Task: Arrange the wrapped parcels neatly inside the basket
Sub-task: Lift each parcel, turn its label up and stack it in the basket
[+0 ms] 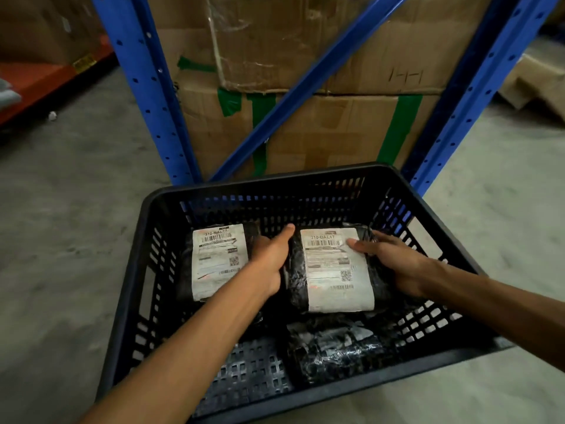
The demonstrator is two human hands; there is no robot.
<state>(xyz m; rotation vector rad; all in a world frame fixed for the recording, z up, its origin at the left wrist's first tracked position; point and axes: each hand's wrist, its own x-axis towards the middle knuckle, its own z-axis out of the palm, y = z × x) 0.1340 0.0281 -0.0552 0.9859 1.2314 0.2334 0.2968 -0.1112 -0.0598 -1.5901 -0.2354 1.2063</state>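
Both hands grip one labelled parcel (333, 270) at the back right of the black basket (146, 221), which sits on the concrete floor (70, 209). The left hand (269, 255) presses against its left side with the thumb stretched along the top edge; its other fingers are tucked out of sight between the two parcels, so I cannot tell how far they curl under. The right hand (394, 261) lies on the right side, fingers (360, 244) spread flat across the label corner and the wrap, bearing on the parcel rather than closed round it. A second labelled parcel (217, 261) lies just beside it at the back left, and a third parcel (333, 347), showing no label, lies nearer the front, its far edge seemingly under the held one.

The likely trouble is the glossy black wrap: it looks slippery and soft, so a squeeze from the sides may let the parcel slide or buckle. Since it appears to overlap the front parcel, it may settle tilted instead of flat. The left wrist crosses the neighbour's label and could nudge that parcel askew.

The front of the basket and both forearms are cut off at the bottom edge. The small print on the labels is unreadable, and the basket floor under the parcels is hidden.
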